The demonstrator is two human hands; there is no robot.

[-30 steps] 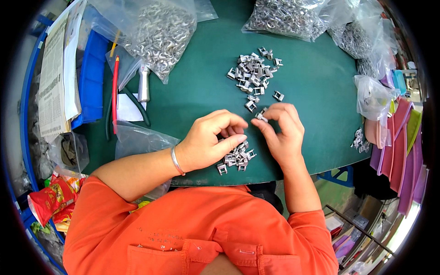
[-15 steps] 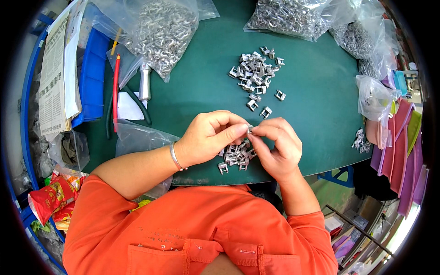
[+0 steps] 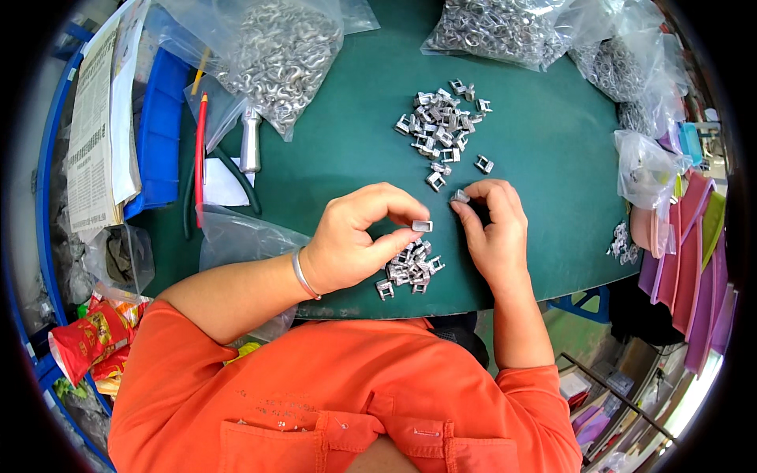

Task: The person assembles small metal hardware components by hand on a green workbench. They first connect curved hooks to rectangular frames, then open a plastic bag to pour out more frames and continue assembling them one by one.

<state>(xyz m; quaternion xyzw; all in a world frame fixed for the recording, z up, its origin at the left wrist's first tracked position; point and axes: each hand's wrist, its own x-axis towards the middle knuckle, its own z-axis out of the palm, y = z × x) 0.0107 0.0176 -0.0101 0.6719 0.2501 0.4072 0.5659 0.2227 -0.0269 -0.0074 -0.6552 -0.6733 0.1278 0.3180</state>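
Between thumb and forefinger, my left hand pinches a small rectangular silver metal piece with a hollow middle, held above the table. My right hand has its thumb and forefinger closed around a silver metal clasp piece at the table surface. Beyond the hands spreads a far pile of similar U-shaped metal clasp pieces, with a few lying loose at its near side. Below my left fingertips is a smaller near pile of such pieces, close to the table's front edge.
Clear plastic bags of metal hooks and metal rings lie at the back of the green table. On the left are a blue bin, a red pencil, green-handled pliers and a metal-handled tool.
My hands have moved apart from a shared pinch. The right has gone outward and forward to the loose clasp piece nearest me; the left keeps a metal piece.
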